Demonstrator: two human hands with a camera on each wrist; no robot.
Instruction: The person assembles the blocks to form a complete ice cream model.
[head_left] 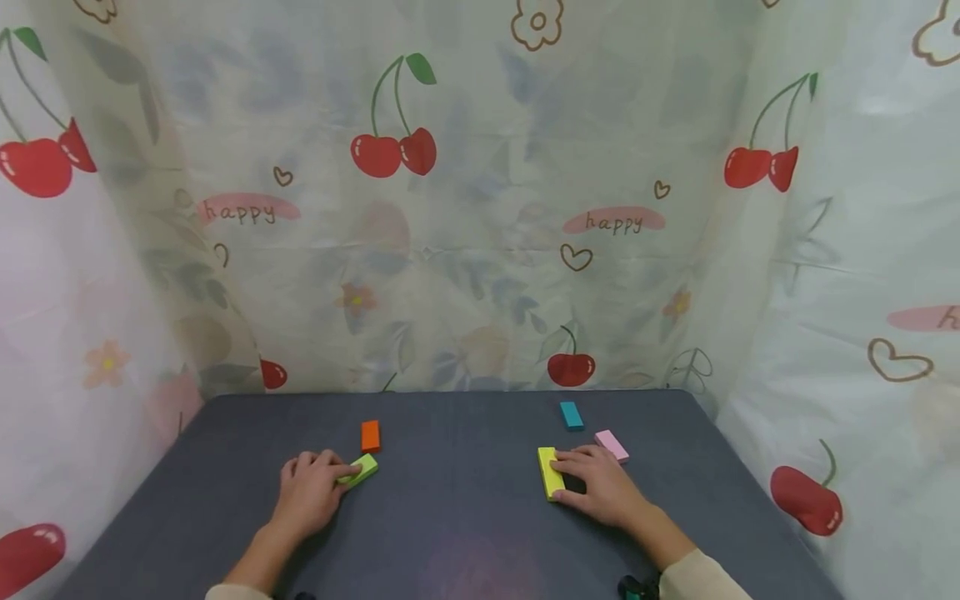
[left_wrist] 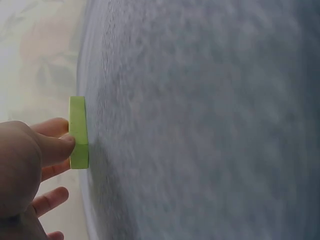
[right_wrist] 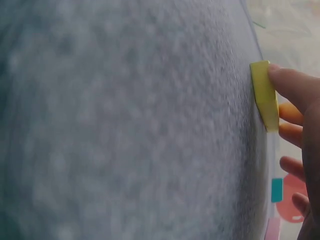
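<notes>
I see a translucent plastic curtain printed with red cherries [head_left: 465, 208] walling three sides. Below it, a dark grey felt-like worktop [head_left: 457, 517]. My left hand [head_left: 311, 487] pinches a lime-green rectangular block [head_left: 362, 470] lying flat, left of centre. My right hand [head_left: 600, 483] grips a yellow rectangular block [head_left: 549, 472], right of centre. Small orange block [head_left: 371, 436], pink block [head_left: 612, 446], teal block [head_left: 572, 415] lie just behind.

Matt green block [left_wrist: 78, 132]; felt-like (fuzzy) table [head_left: 465, 517]

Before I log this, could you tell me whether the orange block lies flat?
Flat: the orange block rests broad face down on the table, untouched.
</notes>
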